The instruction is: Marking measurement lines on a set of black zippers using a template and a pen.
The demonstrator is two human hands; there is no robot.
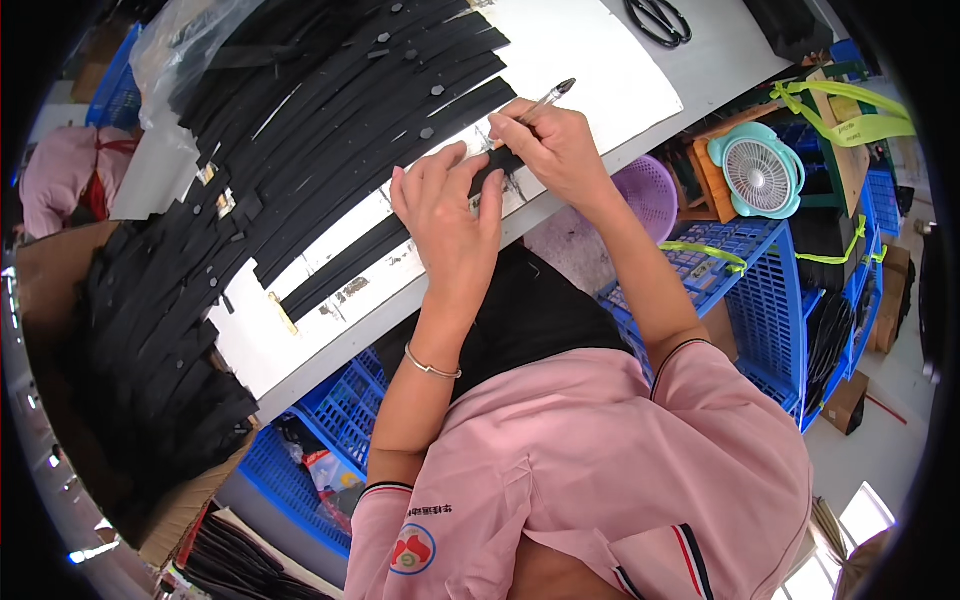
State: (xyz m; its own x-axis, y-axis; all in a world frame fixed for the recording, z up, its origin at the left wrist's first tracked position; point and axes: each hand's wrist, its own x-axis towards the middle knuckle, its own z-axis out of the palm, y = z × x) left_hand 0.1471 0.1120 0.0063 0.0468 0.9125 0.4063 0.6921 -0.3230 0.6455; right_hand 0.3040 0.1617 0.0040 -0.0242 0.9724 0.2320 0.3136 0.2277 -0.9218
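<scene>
My right hand (pixel 555 150) is closed around a clear pen (pixel 556 93) with a dark end pointing up and away. The pen's tip is hidden behind my fingers, close to the far end of a black strip (pixel 345 265). That strip lies along the near edge of a white board (pixel 262 345). With fingers spread, my left hand (pixel 440 210) rests over the strip and covers its middle. Beyond both hands, many long black strips (pixel 360 130) lie side by side, with small dark pieces (pixel 427 133) on some of them.
Black-handled scissors (pixel 660 18) lie on the table's far right. At left, a cardboard box (pixel 60 262) holds a heap of black strips. Right of the table are a purple basket (pixel 650 190), a turquoise fan (pixel 757 170) and blue crates (pixel 775 310). Another person (pixel 70 175) is at far left.
</scene>
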